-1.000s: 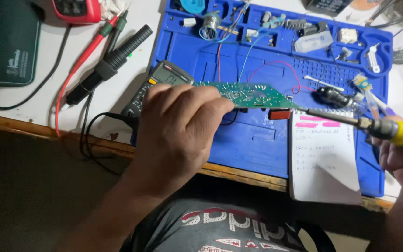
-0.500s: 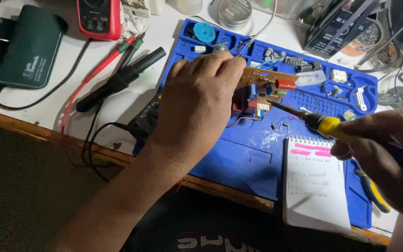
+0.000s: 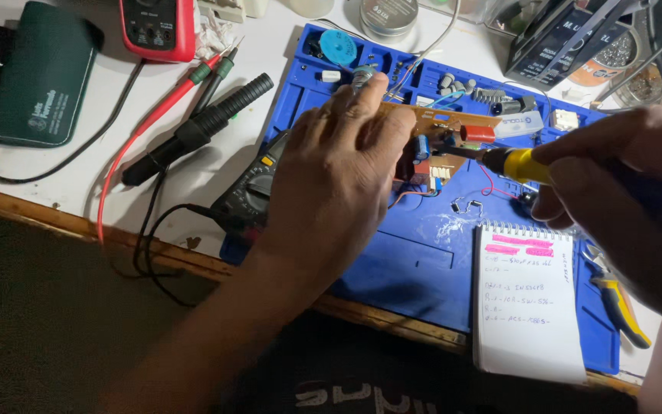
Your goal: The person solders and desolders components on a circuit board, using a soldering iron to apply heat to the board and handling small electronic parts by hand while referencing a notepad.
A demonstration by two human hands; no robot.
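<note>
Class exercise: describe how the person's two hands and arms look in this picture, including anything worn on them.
Both are bare. The left hand shows no glove, ring or watch, and its forearm is uncovered down to the frame's lower edge. The right hand is likewise ungloved, with no ring visible; its wrist runs off the frame's right edge, so a sleeve cannot be judged.

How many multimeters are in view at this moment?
2: a red multimeter at the top edge, cut off by the frame, and a black multimeter partly hidden under the left hand. Others could be hidden.

2 bare hands, left hand and right hand; forearms uncovered, no sleeves, rings or gloves visible. Dark shirt with pale lettering.
</note>
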